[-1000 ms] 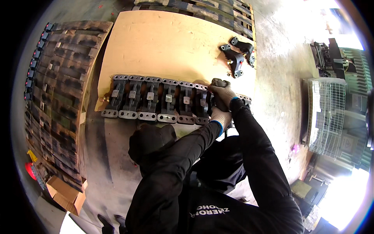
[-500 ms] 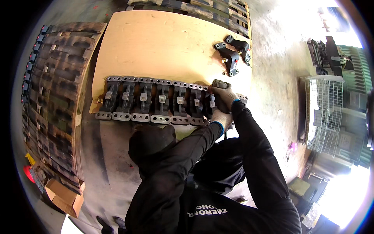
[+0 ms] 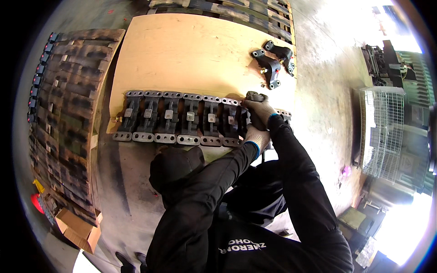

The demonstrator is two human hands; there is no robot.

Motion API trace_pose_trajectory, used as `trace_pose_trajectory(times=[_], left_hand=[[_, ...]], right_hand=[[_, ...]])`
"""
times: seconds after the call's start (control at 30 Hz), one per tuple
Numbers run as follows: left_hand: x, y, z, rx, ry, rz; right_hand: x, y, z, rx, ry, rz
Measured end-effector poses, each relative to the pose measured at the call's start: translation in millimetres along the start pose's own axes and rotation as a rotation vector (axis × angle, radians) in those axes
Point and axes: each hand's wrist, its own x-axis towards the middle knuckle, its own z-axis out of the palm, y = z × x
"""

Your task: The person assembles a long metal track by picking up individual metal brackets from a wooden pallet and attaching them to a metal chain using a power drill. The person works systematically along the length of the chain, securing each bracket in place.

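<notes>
A row of black metal brackets [image 3: 190, 117] with grey drilled end plates lies along the near edge of a cardboard sheet [image 3: 182, 52]. At the row's right end, both my gloved hands are closed around a dark, rounded object whose kind I cannot make out. My right hand [image 3: 263, 109] wraps its far upper part [image 3: 255, 96]. Nearer to me, my left hand [image 3: 257, 134] grips its lower side. Both hands cover part of the last brackets. Two loose black brackets [image 3: 268, 68] [image 3: 283, 55] with brass-coloured and red bits rest at the sheet's far right.
A dark wooden pallet [image 3: 68, 109] stands to the left, with small dark parts [image 3: 38, 75] along its far side. Another pallet [image 3: 227, 11] lies behind the cardboard. A wire cage [image 3: 381, 132] is at right, a cardboard box [image 3: 78, 227] at lower left.
My hands stay on the dark object at the row's right end, shifting very slightly left. The brackets keep their places; the whole view has moved a little.
</notes>
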Motion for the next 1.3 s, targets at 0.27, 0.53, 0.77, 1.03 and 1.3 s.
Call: trace_pose_trajectory(times=[0.27,0.53,0.77,1.03,1.3], left_hand=[[22,-14,3,-0.016,-0.046,0.034],[3,7,3,0.006,-0.042,0.005],[3,7,8,-0.101,-0.170,0.054],[3,10,16,-0.091,-0.162,0.030],[34,-25,26,-0.032,-0.092,0.037]], right_hand=[[-5,-11,3,0.041,-0.028,0.008],[16,15,-3,-0.003,0.030,-0.002],[4,13,-14,-0.010,0.062,0.030],[37,51,-21,-0.152,0.074,-0.071],[16,30,-15,-0.031,0.118,0.001]])
